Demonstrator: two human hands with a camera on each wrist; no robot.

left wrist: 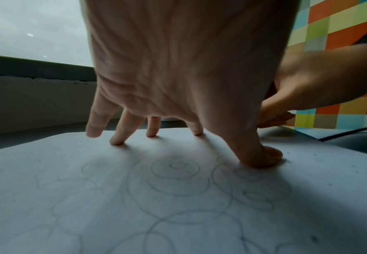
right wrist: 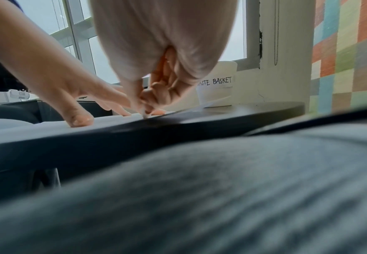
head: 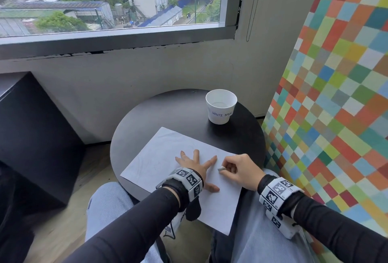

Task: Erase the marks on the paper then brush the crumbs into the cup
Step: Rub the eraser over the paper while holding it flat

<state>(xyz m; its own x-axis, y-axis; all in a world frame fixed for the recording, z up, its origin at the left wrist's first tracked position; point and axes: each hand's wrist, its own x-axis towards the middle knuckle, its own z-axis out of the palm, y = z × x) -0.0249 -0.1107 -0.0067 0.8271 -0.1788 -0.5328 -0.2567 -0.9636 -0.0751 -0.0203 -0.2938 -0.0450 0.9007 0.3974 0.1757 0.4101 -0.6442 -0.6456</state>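
Left hand (head: 196,165) lies spread on the sheet of paper (head: 163,153), fingers straight, fingertips (left wrist: 117,141) and thumb pressing it onto the round black bench (head: 147,115). Faint pencil circles (left wrist: 173,171) show under the palm. Just beside it, the right hand (head: 239,170) pinches a small white eraser (head: 221,169) with its tip on the paper's right part. Farther back and to the right, a white paper cup (head: 221,107) lettered "WASTE BASKET" stands upright on the bench, apart from the paper.

White paper cup (head: 221,106), handwritten label "WASTE BASKET"; wrist-band square codes, not readable
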